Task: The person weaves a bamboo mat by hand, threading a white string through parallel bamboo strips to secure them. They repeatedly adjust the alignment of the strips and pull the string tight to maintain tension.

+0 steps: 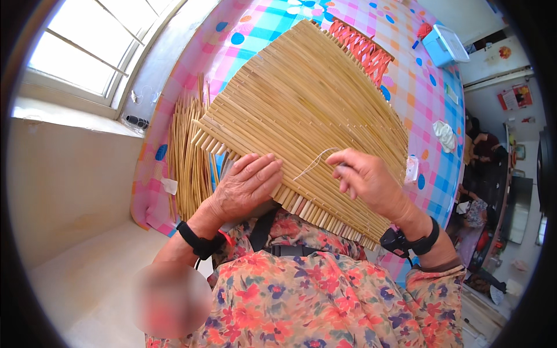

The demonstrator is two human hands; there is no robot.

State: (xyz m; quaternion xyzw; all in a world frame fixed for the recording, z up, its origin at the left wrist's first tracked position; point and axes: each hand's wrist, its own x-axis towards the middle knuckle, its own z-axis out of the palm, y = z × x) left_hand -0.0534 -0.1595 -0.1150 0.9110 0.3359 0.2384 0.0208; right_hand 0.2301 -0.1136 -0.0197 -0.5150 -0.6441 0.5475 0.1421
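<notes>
A large mat of straw-coloured stalks (307, 87), laid side by side and stitched across in rows, spreads over the table in front of me. Its near edge hangs over my lap, with uneven stalk ends. My left hand (249, 182) rests flat on that edge, fingers stretched out and side by side. Above the right part of the mat, my right hand (371, 180) has its fingertips closed on a white thread (310, 165). The thread loops from these fingers down to the mat near its middle. Whether a needle is in the fingers is hidden.
Loose stalks (185, 156) lie in a bundle left of the mat. Past its far edge is a red lattice piece (361, 49). A blue lidded box (444, 43) and a white cloth (445, 136) sit on the checked tablecloth (406, 64). People (486, 145) are at the far right.
</notes>
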